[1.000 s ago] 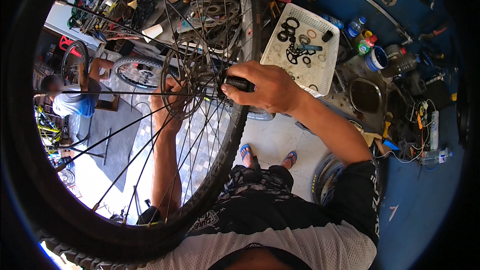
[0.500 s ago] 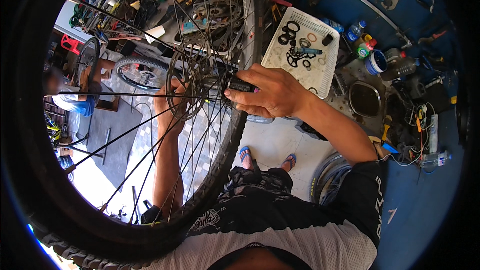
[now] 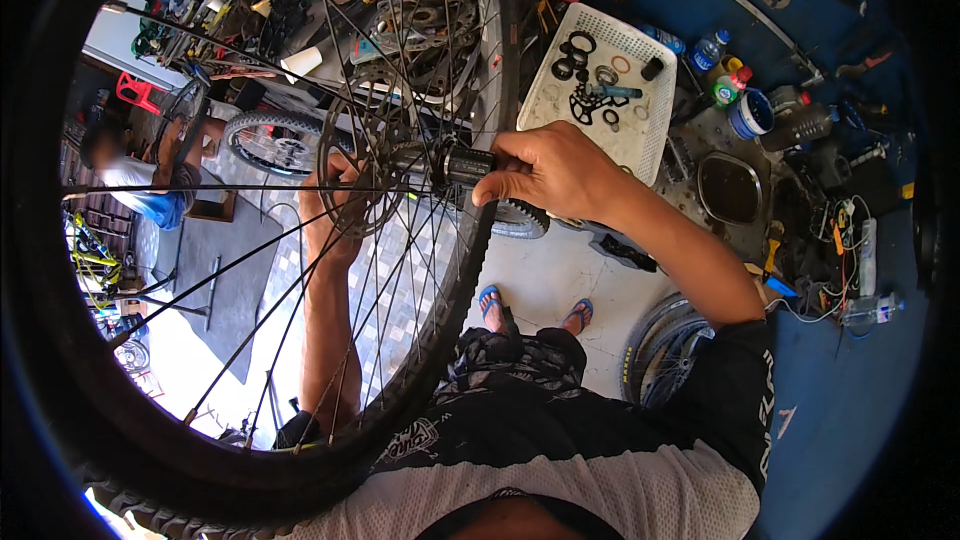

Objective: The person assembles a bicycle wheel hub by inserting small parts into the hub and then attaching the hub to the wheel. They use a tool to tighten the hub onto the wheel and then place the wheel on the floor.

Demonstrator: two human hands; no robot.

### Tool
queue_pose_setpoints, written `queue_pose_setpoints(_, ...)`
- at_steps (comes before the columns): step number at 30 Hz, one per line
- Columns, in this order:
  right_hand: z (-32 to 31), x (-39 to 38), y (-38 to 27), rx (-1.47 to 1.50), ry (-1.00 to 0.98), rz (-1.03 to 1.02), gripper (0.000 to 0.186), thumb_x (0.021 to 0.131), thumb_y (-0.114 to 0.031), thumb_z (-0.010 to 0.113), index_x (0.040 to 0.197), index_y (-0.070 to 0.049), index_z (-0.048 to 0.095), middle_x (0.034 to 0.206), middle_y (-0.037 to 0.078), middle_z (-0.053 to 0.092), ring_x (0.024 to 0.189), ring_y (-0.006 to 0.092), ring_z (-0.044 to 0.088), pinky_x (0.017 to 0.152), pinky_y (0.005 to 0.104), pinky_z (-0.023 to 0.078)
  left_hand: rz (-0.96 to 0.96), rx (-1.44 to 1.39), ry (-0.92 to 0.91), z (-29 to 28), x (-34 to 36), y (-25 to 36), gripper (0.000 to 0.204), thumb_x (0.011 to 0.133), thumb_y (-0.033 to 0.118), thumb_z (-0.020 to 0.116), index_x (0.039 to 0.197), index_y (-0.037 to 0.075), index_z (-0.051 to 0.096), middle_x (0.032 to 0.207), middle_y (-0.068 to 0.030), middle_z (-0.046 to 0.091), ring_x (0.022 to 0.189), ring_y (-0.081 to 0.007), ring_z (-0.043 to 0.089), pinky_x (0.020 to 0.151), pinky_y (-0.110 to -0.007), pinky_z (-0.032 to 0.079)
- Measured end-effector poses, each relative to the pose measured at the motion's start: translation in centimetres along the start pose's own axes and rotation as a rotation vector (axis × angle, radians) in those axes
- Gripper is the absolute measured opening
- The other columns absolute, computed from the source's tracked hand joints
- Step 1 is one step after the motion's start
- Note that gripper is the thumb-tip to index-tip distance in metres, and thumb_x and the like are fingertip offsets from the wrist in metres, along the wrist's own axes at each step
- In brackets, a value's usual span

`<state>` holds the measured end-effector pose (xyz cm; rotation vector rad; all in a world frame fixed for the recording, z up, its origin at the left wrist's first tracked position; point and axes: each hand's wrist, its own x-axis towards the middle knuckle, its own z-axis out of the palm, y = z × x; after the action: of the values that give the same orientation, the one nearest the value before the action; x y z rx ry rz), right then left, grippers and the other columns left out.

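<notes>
A bicycle wheel [image 3: 492,90] with a black tyre stands large in front of me, its spokes crossing much of the view. At its hub a dark ribbed freehub body [image 3: 466,166] sticks out to the right. My right hand [image 3: 560,172] is closed on the outer end of it, thumb below and fingers above. On the hub's other side is a brake disc [image 3: 384,204]. My left hand [image 3: 328,208] reaches behind the spokes and disc, fingers curled near the hub's left end. What they grip there is hidden.
A white perforated tray [image 3: 545,105] holds rings and small parts. Behind it stand bottles [image 3: 712,48] and a metal dish [image 3: 730,188]. Left, a cluttered workbench [image 3: 300,90] carries tools and a paper cup. A seated person [image 3: 145,175] is farther off. Tyres [image 3: 650,355] lie on the floor.
My right hand has drawn a little rightward and its fingers have shifted to the freehub body's outer end, baring more of it. The wheel and left hand sit slightly farther left.
</notes>
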<state>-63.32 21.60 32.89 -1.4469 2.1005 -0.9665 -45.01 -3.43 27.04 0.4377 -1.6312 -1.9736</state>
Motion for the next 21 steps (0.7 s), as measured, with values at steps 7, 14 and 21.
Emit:
queue_pose_setpoints(7,0.1,0.3,-0.2,-0.128,0.033,-0.122,0.066,0.087,-0.063,0.073,0.077,0.001,0.061,0.071,0.02,0.062,0.073,0.0414,0.066,0.062,0.0493,0.051,0.013,0.043,-0.022,-0.5,0.1,-0.1,0.026,0.1,0.006,0.064,0.079,0.008,0.049,0.08,0.0021,0.05,0.068,-0.0064,0.042,0.061,-0.025,0.035)
queue_pose_setpoints(14,0.2,0.4,-0.6,-0.443,0.246,-0.466,0.047,0.086,-0.049,0.078,0.084,-0.004,0.063,0.081,0.005,0.061,0.087,0.0259,0.066,0.064,0.0387,0.059,-0.001,-0.013,-0.014,-0.9,0.3,-0.4,0.023,0.1,0.006,0.063,0.08,0.006,0.052,0.084,0.0009,0.053,0.068,-0.0068,0.042,0.063,-0.025,0.036)
queue_pose_setpoints(21,-0.2,0.8,-0.5,-0.48,0.268,-0.502,0.049,0.077,-0.047,0.084,0.102,-0.009,0.066,0.088,0.002,0.061,0.089,0.0205,0.066,0.061,0.0339,0.059,0.007,-0.042,-0.03,-1.1,0.3,-0.6,0.023,0.1,0.006,0.064,0.08,0.006,0.052,0.085,0.0003,0.055,0.069,-0.007,0.044,0.062,-0.025,0.037)
